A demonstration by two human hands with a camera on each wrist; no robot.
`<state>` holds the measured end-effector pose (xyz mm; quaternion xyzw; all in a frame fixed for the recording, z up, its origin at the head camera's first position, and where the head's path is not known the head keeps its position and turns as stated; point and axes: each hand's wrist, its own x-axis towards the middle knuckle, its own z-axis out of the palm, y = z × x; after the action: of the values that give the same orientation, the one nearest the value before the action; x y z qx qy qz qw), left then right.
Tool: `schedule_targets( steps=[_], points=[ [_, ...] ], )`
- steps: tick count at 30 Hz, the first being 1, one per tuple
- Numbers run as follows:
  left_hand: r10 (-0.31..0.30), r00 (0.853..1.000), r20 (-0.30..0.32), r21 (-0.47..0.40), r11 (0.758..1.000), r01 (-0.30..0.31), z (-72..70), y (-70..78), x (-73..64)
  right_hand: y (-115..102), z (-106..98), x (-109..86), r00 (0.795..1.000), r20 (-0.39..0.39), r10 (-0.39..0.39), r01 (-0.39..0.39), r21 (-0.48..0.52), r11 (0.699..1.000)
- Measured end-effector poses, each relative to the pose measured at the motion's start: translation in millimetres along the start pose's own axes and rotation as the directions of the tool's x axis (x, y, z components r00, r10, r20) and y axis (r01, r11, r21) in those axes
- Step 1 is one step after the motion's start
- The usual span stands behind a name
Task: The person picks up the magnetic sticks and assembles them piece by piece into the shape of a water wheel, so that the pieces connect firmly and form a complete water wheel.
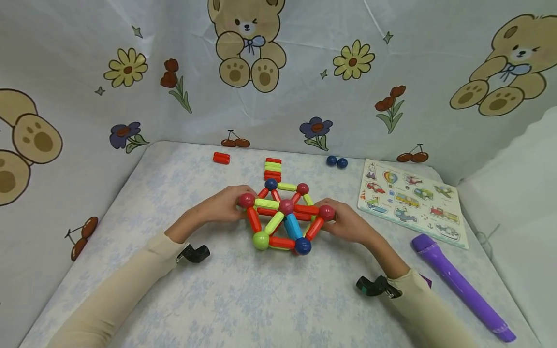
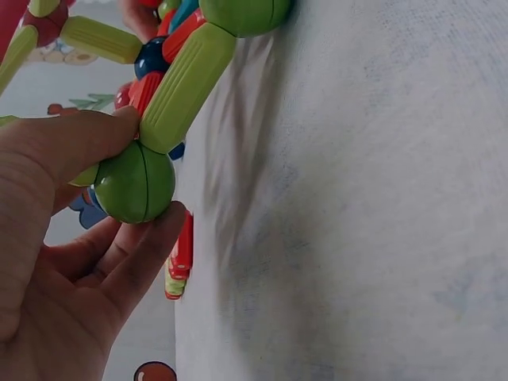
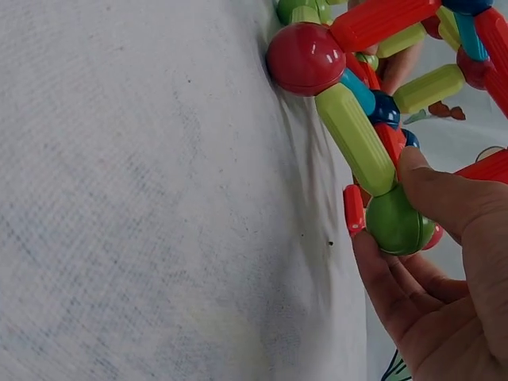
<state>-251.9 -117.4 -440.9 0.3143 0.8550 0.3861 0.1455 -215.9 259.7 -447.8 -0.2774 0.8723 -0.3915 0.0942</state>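
A magnetic ball-and-rod structure point(image 1: 286, 206) of red, green and blue pieces is held between both hands, close over the table. At its left side, my left hand point(image 1: 224, 205) pinches a green ball point(image 2: 135, 182) between thumb and fingers, as the left wrist view shows. On the opposite side, my right hand point(image 1: 348, 222) grips another green ball point(image 3: 395, 221) in the same manner. Red balls at the structure's upper corners partly cover the fingertips of both hands in the head view. Blue and green balls point(image 1: 260, 240) form the corners nearest me.
Behind the structure lie two red rods point(image 1: 221, 158), a row of red and green rods point(image 1: 272, 166) and two dark blue balls point(image 1: 331, 160). To the right are a picture board point(image 1: 411, 200) and a purple toy microphone point(image 1: 463, 285). A bear-printed cloth point(image 1: 270, 113) hangs behind the table.
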Motion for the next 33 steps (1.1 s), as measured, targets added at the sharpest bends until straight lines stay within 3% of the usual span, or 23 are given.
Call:
schedule_targets(
  steps=[11, 22, 33],
  points=[
    [0.085, 0.996, -0.041, 0.054, 0.995, -0.083, -1.0, 1.6, -0.9, -4.2, 0.0, -0.5, 0.997, -0.053, -0.05, 0.049, -0.017, 0.999],
    [0.168, 0.98, -0.109, 0.094, 0.983, -0.158, -0.7, 4.7, -0.8, -3.7, -0.5, -0.1, 0.989, -0.114, -0.099, 0.09, -0.079, 0.993],
    [0.263, 0.946, -0.19, 0.158, 0.959, -0.235, 2.0, 3.5, 1.6, -2.9, -1.3, 0.0, 0.975, -0.178, -0.131, 0.128, -0.028, 0.991]
  ],
)
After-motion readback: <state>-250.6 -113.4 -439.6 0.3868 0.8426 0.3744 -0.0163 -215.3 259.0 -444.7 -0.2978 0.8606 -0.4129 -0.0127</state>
